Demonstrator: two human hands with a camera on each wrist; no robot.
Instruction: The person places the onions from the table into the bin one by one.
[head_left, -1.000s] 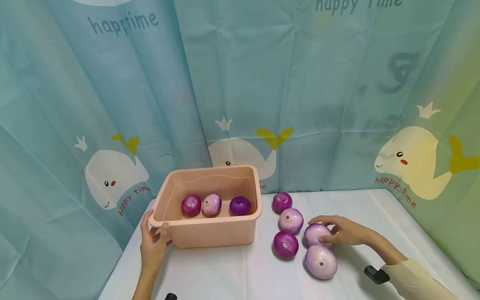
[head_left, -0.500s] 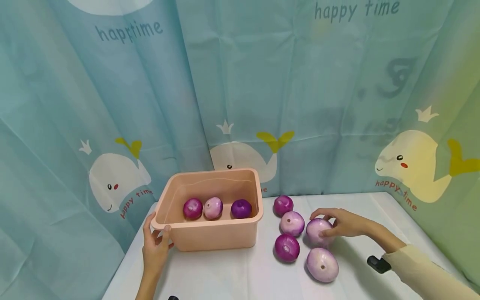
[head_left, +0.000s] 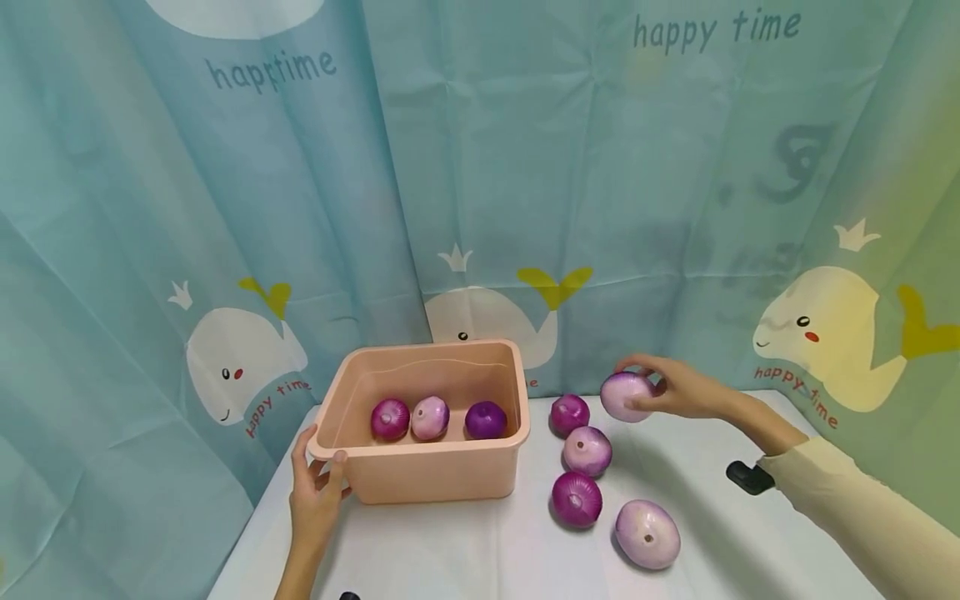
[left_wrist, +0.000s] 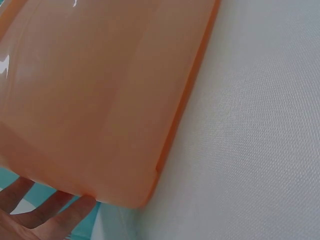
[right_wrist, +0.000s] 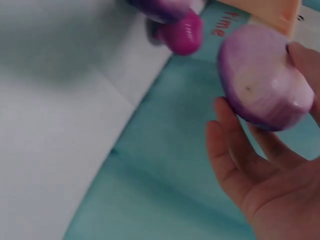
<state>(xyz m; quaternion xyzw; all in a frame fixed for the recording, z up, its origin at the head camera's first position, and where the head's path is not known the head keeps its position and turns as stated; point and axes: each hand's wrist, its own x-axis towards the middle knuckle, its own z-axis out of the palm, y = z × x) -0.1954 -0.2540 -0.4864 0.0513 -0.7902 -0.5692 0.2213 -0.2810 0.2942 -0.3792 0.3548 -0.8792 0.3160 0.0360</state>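
Observation:
My right hand holds a pale purple-and-white onion between thumb and fingers, raised above the table. In the right wrist view the same onion sits at the fingertips, its purple side toward the fingers. At the near left corner of a pink plastic bin, my left hand grips the rim, thumb at the front and fingers round the side. Inside the bin lie a reddish-purple onion, a pale onion and a dark purple onion. The left wrist view shows the bin's wall close up.
Right of the bin, a small magenta onion, a pale onion and a magenta onion form a row on the white table. A larger pale onion lies nearer. A blue-green curtain hangs behind.
My right hand has lifted the pale onion from beside the larger one, up and toward the back of the table. The left hand has kept its grip on the bin.

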